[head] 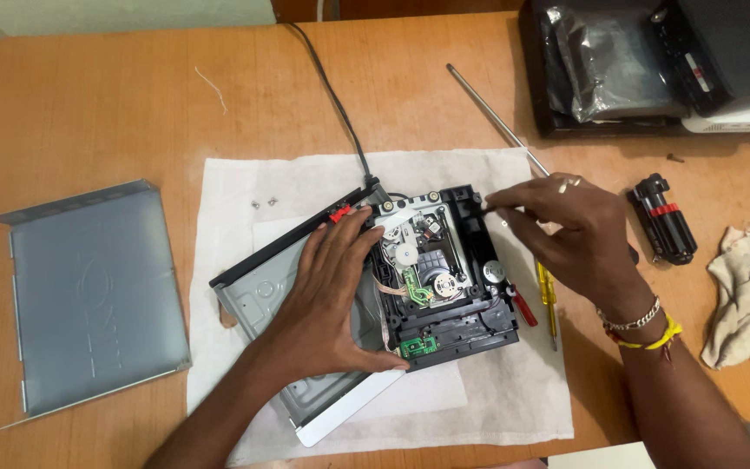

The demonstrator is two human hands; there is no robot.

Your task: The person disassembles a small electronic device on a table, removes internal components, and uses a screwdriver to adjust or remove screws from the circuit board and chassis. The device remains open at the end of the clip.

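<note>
A wooden counter (115,113) of orange-brown tone carries a white cloth (496,382) spread across its middle. To the left lies a grey metal cover (88,295), flat on the wood. On the right sit a black bit holder with a red band (663,219), a stained rag (746,291) and a long metal rod (488,108); black equipment (653,61) is stacked at the far corner.

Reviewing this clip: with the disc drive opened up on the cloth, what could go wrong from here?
1. The two loose screws lie near the white cloth's edge; a tug on the cloth might scatter them.
2. The left hand lies close to the exposed ribbon cable and green circuit board; pressure could crease or crack them.
3. The right hand pinches the black drive mechanism at its corner; it may slip off the metal chassis.
</note>
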